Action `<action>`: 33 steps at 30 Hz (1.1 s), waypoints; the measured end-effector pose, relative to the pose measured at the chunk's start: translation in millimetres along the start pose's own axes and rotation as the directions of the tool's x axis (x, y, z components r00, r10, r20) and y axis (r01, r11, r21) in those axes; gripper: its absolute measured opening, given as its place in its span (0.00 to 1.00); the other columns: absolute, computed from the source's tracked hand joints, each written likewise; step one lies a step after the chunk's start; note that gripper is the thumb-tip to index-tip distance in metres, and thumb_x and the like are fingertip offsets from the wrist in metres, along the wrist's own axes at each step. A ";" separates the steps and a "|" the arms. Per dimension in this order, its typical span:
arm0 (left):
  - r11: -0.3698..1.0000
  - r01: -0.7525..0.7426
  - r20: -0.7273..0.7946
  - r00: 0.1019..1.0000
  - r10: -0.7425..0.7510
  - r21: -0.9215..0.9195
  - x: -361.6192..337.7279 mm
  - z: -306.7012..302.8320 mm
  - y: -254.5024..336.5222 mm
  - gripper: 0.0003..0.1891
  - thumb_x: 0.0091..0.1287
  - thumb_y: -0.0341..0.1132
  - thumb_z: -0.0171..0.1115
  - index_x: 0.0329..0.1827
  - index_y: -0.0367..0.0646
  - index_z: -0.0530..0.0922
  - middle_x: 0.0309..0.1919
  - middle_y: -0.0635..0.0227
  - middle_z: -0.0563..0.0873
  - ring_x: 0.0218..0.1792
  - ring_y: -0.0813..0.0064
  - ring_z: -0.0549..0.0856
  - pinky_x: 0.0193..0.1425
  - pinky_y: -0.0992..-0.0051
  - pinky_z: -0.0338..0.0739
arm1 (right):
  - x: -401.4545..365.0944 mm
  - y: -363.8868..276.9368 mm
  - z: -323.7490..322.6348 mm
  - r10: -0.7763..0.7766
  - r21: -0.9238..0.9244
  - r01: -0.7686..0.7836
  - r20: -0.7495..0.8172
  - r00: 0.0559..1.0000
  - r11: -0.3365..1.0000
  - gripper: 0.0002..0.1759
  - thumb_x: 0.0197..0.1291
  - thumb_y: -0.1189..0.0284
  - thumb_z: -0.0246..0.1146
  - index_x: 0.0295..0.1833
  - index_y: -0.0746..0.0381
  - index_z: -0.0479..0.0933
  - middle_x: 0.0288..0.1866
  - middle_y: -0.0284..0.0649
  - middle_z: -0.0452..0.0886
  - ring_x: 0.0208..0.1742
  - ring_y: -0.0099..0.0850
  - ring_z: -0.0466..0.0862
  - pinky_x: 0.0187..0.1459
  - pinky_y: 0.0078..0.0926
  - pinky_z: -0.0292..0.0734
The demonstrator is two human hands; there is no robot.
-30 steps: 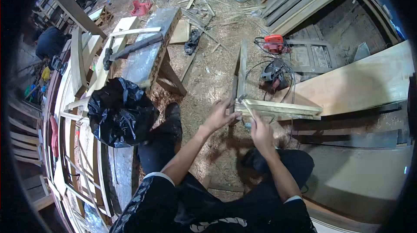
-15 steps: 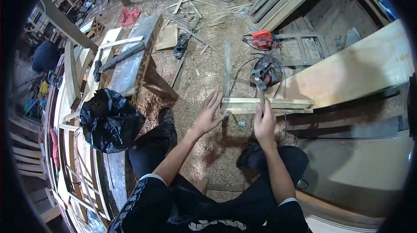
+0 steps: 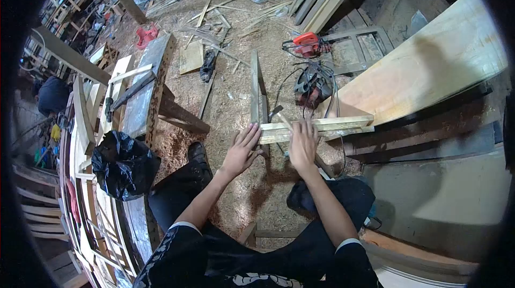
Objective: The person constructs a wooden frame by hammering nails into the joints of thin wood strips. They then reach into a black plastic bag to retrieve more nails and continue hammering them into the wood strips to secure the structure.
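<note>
A bundle of pale wooden strips (image 3: 343, 122) lies crosswise in front of me, its left end meeting an upright-looking wooden bar (image 3: 255, 87) that runs away from me. My left hand (image 3: 242, 149) rests with stretched fingers against that left end, gripping nothing. In my right hand (image 3: 304, 146) is a hammer (image 3: 283, 117), its head tilted to the left beyond the strips. The right fingers lie over the strips and hide the lower part of the handle.
A wide plank (image 3: 424, 68) extends at right. Beyond the strips sit a dark power tool (image 3: 314, 84) with cables and a red tool (image 3: 307, 44). At left are a black plastic bag (image 3: 124, 167) and a low bench (image 3: 147, 87). Wood scraps (image 3: 214, 14) litter the sawdust floor.
My right hand has moved left along the strips, and the hammer has swung from near upright to leaning left. My left hand has come against the strips' end. The whole view has shifted slightly.
</note>
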State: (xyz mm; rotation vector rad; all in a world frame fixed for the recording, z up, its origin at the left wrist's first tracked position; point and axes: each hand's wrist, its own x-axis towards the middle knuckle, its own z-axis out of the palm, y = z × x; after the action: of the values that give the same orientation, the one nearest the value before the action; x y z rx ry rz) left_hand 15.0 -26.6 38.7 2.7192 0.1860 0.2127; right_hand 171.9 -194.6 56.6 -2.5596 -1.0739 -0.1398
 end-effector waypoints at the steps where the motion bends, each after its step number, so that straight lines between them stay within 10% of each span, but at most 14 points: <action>1: 1.000 0.012 0.000 1.000 -0.012 0.004 0.1 0.9 -0.7 0.37 0.74 0.51 0.57 0.82 0.46 0.57 0.83 0.63 0.57 0.83 0.64 0.55 0.82 0.54 0.49 | 0.1 0.9 4.0 0.005 -0.005 -0.005 0.002 1.000 1.000 0.18 0.65 0.73 0.61 0.60 0.65 0.75 0.69 0.54 0.73 0.77 0.51 0.65 0.77 0.51 0.56; 24: 0.999 0.042 -0.344 0.938 -0.047 -0.023 -27.0 -105.9 9.5 0.34 0.74 0.49 0.60 0.80 0.49 0.64 0.82 0.60 0.60 0.82 0.59 0.57 0.84 0.52 0.45 | 0.7 -71.7 -30.5 -0.101 0.175 0.111 -0.068 0.993 0.978 0.19 0.72 0.74 0.56 0.63 0.73 0.69 0.61 0.61 0.77 0.67 0.57 0.72 0.72 0.51 0.61; 29: 0.988 0.140 -0.525 0.846 -0.088 0.060 -97.1 -195.4 27.5 0.30 0.71 0.43 0.64 0.76 0.50 0.70 0.79 0.62 0.67 0.80 0.61 0.62 0.83 0.53 0.47 | 2.3 -151.4 -80.3 -0.064 0.441 0.032 0.058 0.996 0.897 0.19 0.76 0.68 0.55 0.62 0.71 0.71 0.52 0.62 0.80 0.55 0.57 0.79 0.54 0.50 0.72; 31: 0.959 0.253 -0.625 0.771 -0.122 0.125 -126.0 -221.6 27.7 0.29 0.68 0.38 0.67 0.73 0.48 0.73 0.74 0.62 0.73 0.78 0.62 0.67 0.82 0.53 0.52 | 2.5 -184.3 -79.3 -0.188 0.479 0.249 -0.172 0.967 0.842 0.18 0.76 0.66 0.56 0.62 0.68 0.71 0.43 0.57 0.81 0.42 0.51 0.82 0.41 0.46 0.74; 33: 0.909 0.396 -0.713 0.675 -0.191 0.132 -152.7 -237.2 15.8 0.29 0.67 0.36 0.68 0.72 0.47 0.74 0.73 0.62 0.75 0.77 0.62 0.68 0.81 0.55 0.53 | 5.7 -234.5 -102.1 -0.147 0.648 0.086 0.040 0.988 0.756 0.16 0.77 0.64 0.55 0.59 0.66 0.73 0.37 0.49 0.81 0.34 0.43 0.82 0.34 0.41 0.73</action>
State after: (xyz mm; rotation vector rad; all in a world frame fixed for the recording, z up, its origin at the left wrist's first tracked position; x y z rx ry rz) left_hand -174.6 25.7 241.6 2.6737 0.9329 1.1867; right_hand 15.1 -76.3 220.6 -1.8824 -1.0758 0.2783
